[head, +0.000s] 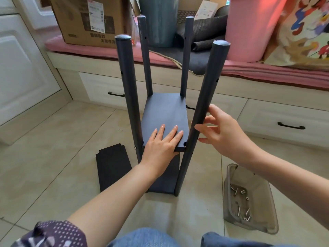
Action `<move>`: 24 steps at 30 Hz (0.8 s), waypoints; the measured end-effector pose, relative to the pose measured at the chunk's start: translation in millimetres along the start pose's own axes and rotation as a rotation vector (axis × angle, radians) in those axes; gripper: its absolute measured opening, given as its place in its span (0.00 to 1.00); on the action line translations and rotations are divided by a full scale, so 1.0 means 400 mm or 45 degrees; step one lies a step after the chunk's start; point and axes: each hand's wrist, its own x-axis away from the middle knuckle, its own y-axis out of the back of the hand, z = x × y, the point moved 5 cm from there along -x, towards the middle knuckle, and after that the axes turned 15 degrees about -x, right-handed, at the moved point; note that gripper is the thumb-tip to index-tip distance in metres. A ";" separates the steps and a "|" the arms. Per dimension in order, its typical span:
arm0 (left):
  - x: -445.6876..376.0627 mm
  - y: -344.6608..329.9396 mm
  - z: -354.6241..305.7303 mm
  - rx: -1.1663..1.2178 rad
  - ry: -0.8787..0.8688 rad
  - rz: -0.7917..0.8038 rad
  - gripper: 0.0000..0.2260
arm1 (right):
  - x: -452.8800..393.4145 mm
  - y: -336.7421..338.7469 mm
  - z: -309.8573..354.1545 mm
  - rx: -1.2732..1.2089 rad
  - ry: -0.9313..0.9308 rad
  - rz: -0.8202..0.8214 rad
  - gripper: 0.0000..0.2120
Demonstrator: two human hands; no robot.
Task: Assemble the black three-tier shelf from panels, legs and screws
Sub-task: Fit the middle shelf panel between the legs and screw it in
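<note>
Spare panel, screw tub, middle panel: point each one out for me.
Spare panel [114,166]: head view, middle of its top face, on the floor.
Screw tub [256,184]: head view, right wall.
Middle panel [164,111]: head view, bare top face.

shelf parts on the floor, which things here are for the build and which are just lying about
For the job:
- four black legs
- middle panel under the left hand
- bottom panel
- spare panel on the tiles
- clear tub of screws

Lying about:
- cardboard box
- pink bin
- grey bin
- pink cushion
</note>
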 end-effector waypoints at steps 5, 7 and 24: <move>-0.008 -0.007 0.020 0.026 -0.039 0.010 0.30 | -0.010 -0.010 0.004 0.014 0.018 0.010 0.16; -0.006 -0.011 0.025 0.013 -0.070 0.008 0.30 | -0.018 -0.016 0.006 0.007 0.024 0.009 0.16; 0.010 -0.005 0.023 -0.013 -0.076 -0.085 0.29 | -0.034 -0.021 0.005 -0.054 0.043 0.024 0.17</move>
